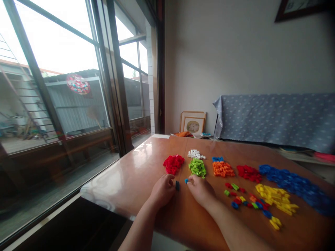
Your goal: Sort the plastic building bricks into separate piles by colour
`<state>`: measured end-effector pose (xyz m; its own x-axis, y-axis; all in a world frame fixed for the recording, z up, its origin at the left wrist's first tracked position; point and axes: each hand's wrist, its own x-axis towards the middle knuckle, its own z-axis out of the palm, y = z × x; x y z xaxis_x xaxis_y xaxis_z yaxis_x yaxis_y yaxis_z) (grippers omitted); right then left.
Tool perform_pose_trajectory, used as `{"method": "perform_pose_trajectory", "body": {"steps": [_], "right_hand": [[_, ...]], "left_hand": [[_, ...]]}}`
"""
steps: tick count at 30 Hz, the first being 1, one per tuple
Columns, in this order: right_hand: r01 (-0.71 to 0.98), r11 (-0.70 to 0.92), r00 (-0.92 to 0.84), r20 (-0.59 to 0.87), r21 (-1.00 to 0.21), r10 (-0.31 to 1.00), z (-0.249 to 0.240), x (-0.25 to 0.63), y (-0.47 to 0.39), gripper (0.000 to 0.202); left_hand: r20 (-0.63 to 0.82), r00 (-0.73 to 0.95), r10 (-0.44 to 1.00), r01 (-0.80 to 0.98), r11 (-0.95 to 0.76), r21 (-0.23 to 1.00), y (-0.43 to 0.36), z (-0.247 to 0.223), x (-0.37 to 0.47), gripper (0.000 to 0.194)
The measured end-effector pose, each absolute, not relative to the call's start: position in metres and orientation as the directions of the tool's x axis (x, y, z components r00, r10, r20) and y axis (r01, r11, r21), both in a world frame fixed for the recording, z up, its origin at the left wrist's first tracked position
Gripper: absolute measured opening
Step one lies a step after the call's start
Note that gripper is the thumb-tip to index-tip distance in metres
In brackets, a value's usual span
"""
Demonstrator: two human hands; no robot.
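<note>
Head: small, bright blue block

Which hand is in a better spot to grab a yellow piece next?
Probably the right hand: the yellow pile is on its side, and the left hand would have to reach across. But the right hand seems to hold a blue piece, so that may need putting down first.

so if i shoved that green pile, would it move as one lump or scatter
The green pile would probably spread, since it looks like loose, separate pieces heaped together. Each piece is likely light, being small compared with the right hand. The tabletop looks glossy, so pieces may slide easily.
</note>
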<state>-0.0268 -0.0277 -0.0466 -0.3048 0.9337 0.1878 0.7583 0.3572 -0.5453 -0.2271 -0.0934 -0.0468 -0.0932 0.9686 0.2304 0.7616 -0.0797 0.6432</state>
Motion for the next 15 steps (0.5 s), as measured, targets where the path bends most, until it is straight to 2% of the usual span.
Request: {"method": "perform_pose_trajectory", "body": {"steps": [5,15], "right_hand": [[0.837,0.367,-0.312,0.196,-0.407,0.93,-0.04,-0.039,-0.033,0.022],[0.813,0.379,-0.308,0.226,-0.441,0.924,-0.042,-0.046,-0.034,0.022]], "left_hand": [[0.243,-0.097,0.965,0.755,-0.088,0.649,-0.094,-0.047,-0.227,0.033],[0.287,-0.072,0.955,0.748,-0.138,0.65,-0.09,-0.05,-0.23,0.03]]}}
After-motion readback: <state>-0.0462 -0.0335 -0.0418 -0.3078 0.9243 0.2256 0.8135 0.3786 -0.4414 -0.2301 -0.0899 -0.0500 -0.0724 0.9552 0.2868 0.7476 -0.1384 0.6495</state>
